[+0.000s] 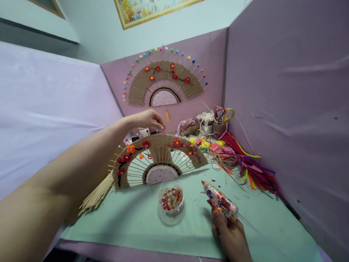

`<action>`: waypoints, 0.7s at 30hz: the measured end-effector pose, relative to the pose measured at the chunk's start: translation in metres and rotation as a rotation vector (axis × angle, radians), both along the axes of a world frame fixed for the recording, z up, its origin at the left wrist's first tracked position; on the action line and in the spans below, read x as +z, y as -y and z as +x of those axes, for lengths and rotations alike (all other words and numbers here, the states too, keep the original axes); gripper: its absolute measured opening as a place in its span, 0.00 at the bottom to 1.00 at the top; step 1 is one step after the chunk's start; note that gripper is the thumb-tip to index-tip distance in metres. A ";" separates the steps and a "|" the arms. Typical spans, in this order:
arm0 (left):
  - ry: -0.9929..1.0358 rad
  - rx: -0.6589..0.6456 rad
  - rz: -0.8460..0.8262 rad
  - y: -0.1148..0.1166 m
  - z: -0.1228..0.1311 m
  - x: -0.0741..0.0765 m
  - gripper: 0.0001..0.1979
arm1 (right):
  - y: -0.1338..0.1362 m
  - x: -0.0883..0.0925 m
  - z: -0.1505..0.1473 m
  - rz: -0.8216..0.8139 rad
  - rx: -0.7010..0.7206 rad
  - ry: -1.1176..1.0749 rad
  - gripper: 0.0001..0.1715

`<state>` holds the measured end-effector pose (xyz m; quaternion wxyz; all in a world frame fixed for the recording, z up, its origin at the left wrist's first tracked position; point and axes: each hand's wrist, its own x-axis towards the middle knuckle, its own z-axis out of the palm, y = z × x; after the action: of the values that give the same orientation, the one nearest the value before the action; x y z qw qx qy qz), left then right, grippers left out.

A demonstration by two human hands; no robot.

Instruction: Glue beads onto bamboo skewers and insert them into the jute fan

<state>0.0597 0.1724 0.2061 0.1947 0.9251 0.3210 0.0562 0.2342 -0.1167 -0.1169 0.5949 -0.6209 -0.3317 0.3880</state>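
Across the middle of a pale green surface (pixel 125 225), a half-round brown fan (pixel 158 139) stands up on its straight side, with thin ribs, red and orange flowers (pixel 176 142) along its band, and a pale dotted half-circle (pixel 161 174) at its base. Just above its top arc is the left hand (pixel 152 119), reaching in from the left edge, fingers curled down and fingertips close together; whether they pinch anything, or touch the fan, I cannot tell.

Between the fan and the near edge sits a clear round tub (pixel 170 221) of red, white and amber beads (pixel 172 198). To its right, the right hand (pixel 229 230) is closed around a flower-patterned glue gun (pixel 221 200), nozzle aimed up and left, a clear stick extending from its back.

A bundle of thin sticks (pixel 98 195) lies by the left edge. Toward the back right corner are scissors (pixel 229 115) with red and yellow handles and a heap of bright fuzzy strips (pixel 260 174). Beyond the back edge, a second flowered fan (pixel 138 85), fringed with coloured balls, hangs on a pink panel (pixel 213 48).
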 end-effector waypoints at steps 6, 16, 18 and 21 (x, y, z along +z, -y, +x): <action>0.008 -0.010 0.006 0.004 -0.001 0.001 0.15 | 0.001 0.002 -0.004 0.021 -0.016 -0.022 0.42; -0.025 0.001 0.013 0.003 0.001 0.000 0.15 | 0.004 0.012 -0.014 0.059 -0.114 -0.004 0.38; -0.007 0.019 0.028 0.003 0.001 0.001 0.15 | 0.005 0.011 -0.014 0.057 -0.113 -0.008 0.38; 0.068 0.073 0.081 0.005 0.001 0.006 0.14 | 0.004 0.009 -0.010 0.066 -0.091 -0.022 0.39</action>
<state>0.0607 0.1674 0.2122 0.1659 0.9174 0.3454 0.1077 0.2240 -0.1206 -0.1080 0.6358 -0.6109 -0.3093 0.3563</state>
